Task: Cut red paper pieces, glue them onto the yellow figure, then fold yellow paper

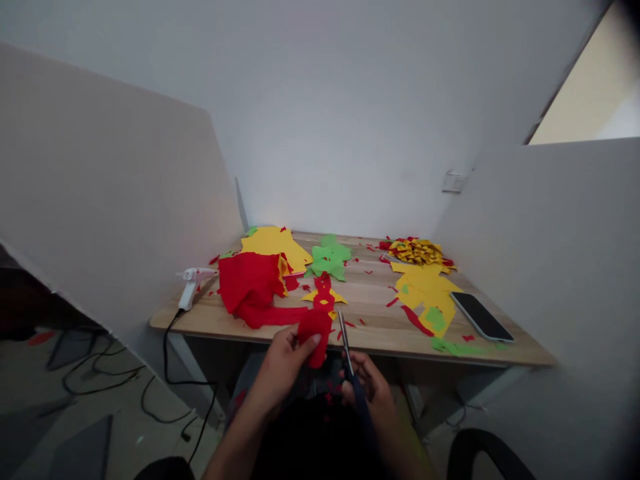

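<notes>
A rounded red felt-like piece (pixel 316 328) is pinched in my left hand (pixel 286 360), thumb on its face, in front of the table edge. My right hand (pixel 369 383) grips a pair of scissors (pixel 346 337) with dark handles. The blades point up and away, look closed, and stand apart from the red piece. Just beyond, a red and yellow cut-out shape (pixel 324 295) lies on the table. A large crumpled red sheet (pixel 250 283) is to its left, with a strip stretching toward my left hand.
On the wooden table (pixel 370 333), a white glue gun (pixel 189 288) stands at left, its black cord (pixel 166 353) hanging down. Yellow sheets (pixel 425 287), green pieces (pixel 331 257), a gathered yellow bundle (pixel 417 252) and a phone (pixel 481 316) lie about. Partitions (pixel 115 180) flank both sides.
</notes>
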Tool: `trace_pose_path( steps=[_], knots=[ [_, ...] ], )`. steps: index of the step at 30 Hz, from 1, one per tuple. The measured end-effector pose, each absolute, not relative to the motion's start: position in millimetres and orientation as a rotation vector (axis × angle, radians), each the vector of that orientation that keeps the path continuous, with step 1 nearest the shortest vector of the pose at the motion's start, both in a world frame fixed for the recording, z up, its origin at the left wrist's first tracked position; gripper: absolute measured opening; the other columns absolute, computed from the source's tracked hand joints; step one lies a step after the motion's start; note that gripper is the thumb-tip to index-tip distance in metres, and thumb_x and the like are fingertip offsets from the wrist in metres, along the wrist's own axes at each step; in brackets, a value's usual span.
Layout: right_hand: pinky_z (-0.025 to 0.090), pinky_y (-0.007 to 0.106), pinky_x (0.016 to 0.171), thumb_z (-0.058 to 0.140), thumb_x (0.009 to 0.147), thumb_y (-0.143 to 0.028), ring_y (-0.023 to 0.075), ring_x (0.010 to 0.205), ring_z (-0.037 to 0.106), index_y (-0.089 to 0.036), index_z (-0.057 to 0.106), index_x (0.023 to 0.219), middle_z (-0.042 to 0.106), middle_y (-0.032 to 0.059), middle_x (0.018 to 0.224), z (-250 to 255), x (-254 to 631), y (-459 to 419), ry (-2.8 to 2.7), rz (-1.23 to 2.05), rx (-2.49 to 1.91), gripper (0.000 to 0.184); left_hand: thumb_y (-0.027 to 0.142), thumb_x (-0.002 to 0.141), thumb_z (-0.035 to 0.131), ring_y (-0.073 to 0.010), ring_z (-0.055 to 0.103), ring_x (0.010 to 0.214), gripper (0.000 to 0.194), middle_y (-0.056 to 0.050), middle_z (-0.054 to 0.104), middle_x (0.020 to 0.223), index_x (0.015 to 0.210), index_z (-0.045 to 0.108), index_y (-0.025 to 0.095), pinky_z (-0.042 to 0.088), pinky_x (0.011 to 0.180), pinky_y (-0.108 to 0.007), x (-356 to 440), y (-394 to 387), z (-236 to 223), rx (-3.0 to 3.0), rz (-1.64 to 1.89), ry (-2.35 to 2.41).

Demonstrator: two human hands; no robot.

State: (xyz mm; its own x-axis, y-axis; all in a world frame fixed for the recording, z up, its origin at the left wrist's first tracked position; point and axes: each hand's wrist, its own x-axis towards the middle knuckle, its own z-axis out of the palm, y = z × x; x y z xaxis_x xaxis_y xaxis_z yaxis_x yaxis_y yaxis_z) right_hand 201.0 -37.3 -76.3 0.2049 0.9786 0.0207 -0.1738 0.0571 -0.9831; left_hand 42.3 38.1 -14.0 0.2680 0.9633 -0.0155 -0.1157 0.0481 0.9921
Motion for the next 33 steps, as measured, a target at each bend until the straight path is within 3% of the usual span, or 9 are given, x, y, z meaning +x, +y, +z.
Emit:
trace_pose_path(
  steps=[5,8,12,19,24,28,33],
  knots=[
    [0.047,0.023,0.051,0.082,0.06,-0.063,0.0106,0.053,0.057,-0.021,0.061,0.107,0.067,0.0021,0.081,-71.5,212.0,-33.3,-0.84,1.208,-1.054,0.066,0.041,0.068,0.081,-0.0194,0.065,0.07,0.038,-0.007,0.073,0.078,0.091,0.072,0.013,0.051,0.068,-0.028,44.3,40.8,-12.1,1.169,1.071,0.862],
    [0.049,0.024,0.053,0.085,0.059,-0.061,0.011,0.055,0.058,-0.021,0.061,0.109,0.067,0.0023,0.083,-69.8,215.5,-34.8,-0.822,1.201,-1.089,0.068,0.044,0.069,0.081,-0.0187,0.065,0.069,0.049,-0.004,0.072,0.078,0.106,0.067,0.014,0.052,0.066,-0.028,45.7,42.8,-18.2,1.118,1.17,0.895],
    [0.051,0.025,0.059,0.088,0.056,-0.055,0.0135,0.063,0.06,-0.021,0.063,0.104,0.069,0.0046,0.086,-73.8,211.7,-38.6,-0.87,1.079,-1.15,0.064,0.04,0.078,0.076,-0.0155,0.059,0.056,0.06,0.003,0.062,0.061,0.13,0.056,0.017,0.047,0.059,-0.024,43.4,42.5,-24.2,1.177,1.225,0.906],
    [0.05,0.028,0.058,0.087,0.055,-0.059,0.0143,0.061,0.058,-0.022,0.063,0.105,0.067,0.005,0.086,-70.5,213.7,-39.0,-0.863,1.159,-1.121,0.067,0.037,0.078,0.076,-0.0123,0.05,0.051,0.066,0.004,0.058,0.06,0.138,0.053,0.018,0.041,0.052,-0.02,42.5,38.4,-18.5,1.205,1.261,0.894],
    [0.053,0.033,0.067,0.075,0.066,-0.071,0.0196,0.07,0.062,-0.028,0.065,0.112,0.067,0.0061,0.091,-61.4,215.7,-52.5,-0.882,1.211,-0.974,0.064,0.038,0.071,0.081,-0.014,0.062,0.063,0.067,0.0,0.067,0.072,0.13,0.057,0.016,0.051,0.063,-0.023,47.3,42.2,-21.5,1.045,1.296,0.829],
    [0.053,0.038,0.074,0.071,0.07,-0.068,0.0255,0.083,0.065,-0.029,0.065,0.112,0.067,0.0082,0.094,-67.6,207.5,-49.4,-1.024,1.23,-0.984,0.058,0.035,0.063,0.088,-0.0111,0.061,0.058,0.054,0.002,0.067,0.069,0.107,0.065,0.015,0.051,0.056,-0.019,50.9,40.4,-16.4,0.879,1.298,0.832],
    [0.052,0.036,0.078,0.081,0.06,-0.055,0.0232,0.082,0.062,-0.027,0.062,0.11,0.066,0.0054,0.091,-89.6,192.3,-38.8,-1.125,1.162,-1.05,0.061,0.022,0.058,0.09,-0.0101,0.065,0.06,0.036,0.0,0.07,0.073,0.079,0.062,0.015,0.053,0.056,-0.016,54.5,28.2,0.4,0.566,1.31,0.695]
  ],
)
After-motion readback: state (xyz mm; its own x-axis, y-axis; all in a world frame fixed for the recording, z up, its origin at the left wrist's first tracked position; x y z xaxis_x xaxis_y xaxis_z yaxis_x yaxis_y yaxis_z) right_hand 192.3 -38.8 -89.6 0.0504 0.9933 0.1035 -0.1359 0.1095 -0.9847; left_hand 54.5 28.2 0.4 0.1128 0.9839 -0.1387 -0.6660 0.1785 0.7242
